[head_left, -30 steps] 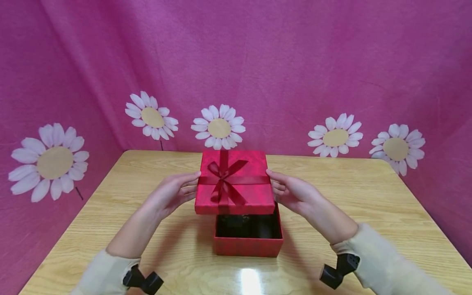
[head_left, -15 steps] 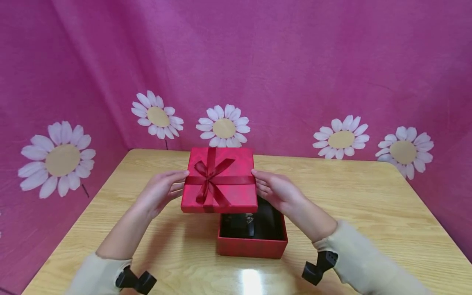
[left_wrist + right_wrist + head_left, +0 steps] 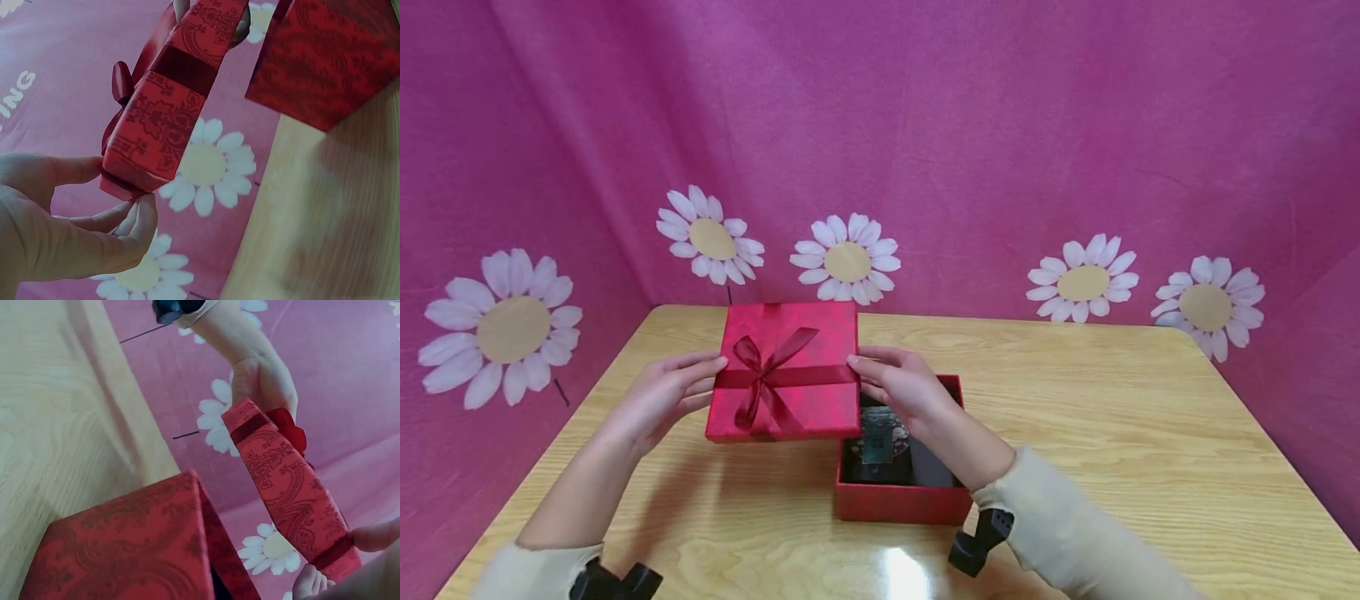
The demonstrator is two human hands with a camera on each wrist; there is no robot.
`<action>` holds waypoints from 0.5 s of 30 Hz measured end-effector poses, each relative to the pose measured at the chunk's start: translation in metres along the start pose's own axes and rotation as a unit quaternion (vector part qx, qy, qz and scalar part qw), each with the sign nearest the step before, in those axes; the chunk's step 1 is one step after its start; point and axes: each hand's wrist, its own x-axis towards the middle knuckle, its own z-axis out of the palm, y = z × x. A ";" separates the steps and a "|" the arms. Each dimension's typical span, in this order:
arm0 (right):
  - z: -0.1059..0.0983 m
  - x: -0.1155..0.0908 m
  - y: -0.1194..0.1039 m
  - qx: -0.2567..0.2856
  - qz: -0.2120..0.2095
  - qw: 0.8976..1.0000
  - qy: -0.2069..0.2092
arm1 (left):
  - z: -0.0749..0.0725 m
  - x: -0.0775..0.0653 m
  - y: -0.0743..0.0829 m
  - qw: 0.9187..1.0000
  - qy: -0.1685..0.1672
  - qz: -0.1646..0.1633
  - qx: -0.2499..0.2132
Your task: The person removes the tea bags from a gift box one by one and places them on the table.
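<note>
Between both hands hangs a square red gift box lid [image 3: 808, 404] with a dark red ribbon bow [image 3: 763, 377], raised over the table. My left hand [image 3: 662, 392] pinches its left edge, thumb on top and fingers beneath, as the left wrist view also shows. On the opposite edge my right hand [image 3: 906, 387] pinches the lid the same way. Below and to the right stands the red box base [image 3: 902, 504], uncovered. Inside it lie a dark item with a clear, patterned part [image 3: 878, 442] and a plain dark grey panel [image 3: 931, 467]; the right forearm hides part of the interior.
The light wooden table [image 3: 1112, 417] extends to both sides of the box. A pink cloth backdrop [image 3: 925, 150] with white daisies borders its back and sides. Each wrist wears a small black camera [image 3: 981, 542].
Both hands have carried the lid leftward off the box base, which has stayed in place. More of the box's inside now shows.
</note>
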 end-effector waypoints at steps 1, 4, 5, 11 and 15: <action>0.003 0.000 0.001 -0.007 -0.007 1.000 0.000 | -0.003 -0.001 -0.002 1.000 0.003 -0.001 0.011; 0.013 0.002 0.005 -0.026 -0.022 0.999 0.000 | -0.011 -0.005 -0.007 0.999 0.015 -0.002 0.041; 0.017 0.003 0.007 -0.033 -0.023 0.999 0.001 | -0.014 -0.006 -0.008 0.999 0.018 -0.002 0.047; 0.039 0.004 0.017 -0.064 -0.012 0.998 0.006 | -0.032 -0.012 -0.018 0.996 0.035 0.004 0.081; 0.056 0.004 0.023 -0.055 -0.001 0.998 0.015 | -0.045 -0.014 -0.023 0.993 0.055 -0.006 0.108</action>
